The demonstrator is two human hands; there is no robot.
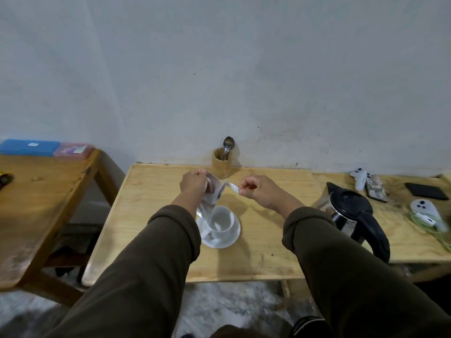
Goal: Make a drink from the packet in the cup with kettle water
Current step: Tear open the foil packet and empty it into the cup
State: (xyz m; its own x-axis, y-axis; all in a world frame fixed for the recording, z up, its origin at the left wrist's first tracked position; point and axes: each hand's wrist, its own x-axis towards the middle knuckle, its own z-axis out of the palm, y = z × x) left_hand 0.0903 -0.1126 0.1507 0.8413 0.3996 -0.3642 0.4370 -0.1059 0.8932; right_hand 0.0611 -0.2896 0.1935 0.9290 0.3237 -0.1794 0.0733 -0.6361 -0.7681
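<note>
A white cup [220,222] stands on a white saucer [233,236] near the middle of the light wooden table [263,252]. Above it my left hand [194,182] pinches the top of a silvery packet [212,193] that hangs down toward the cup. My right hand [256,190] grips a strip of the packet's top edge [233,186], pulled off to the right. The packet is blurred. A black and glass kettle [353,213] stands to the right of the cup, its handle toward me.
A wooden holder [220,164] with a spoon [228,145] stands at the wall behind my hands. White controllers [358,178], phones [425,190] and a green cable [436,226] lie at the right. A second wooden table [41,198] with blue and pink boxes is at the left.
</note>
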